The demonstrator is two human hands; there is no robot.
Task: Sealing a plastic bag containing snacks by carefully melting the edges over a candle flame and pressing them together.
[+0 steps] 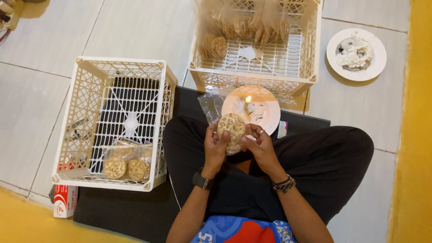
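A: How far is the packing?

B: I think early. The white plastic lattice crate at the left (112, 121) has one clear bag of round brown crackers (126, 165) in its near corner; the crate ahead (256, 49) holds many loose ones.

A: And the hands?

B: The left hand (215, 146) and right hand (260, 146) are raised over the lap, both closed around a stack of round crackers in a clear bag (232, 130), before the white plate with a small flame (252, 108).

Pale tiled floor (135, 31), yellow edges
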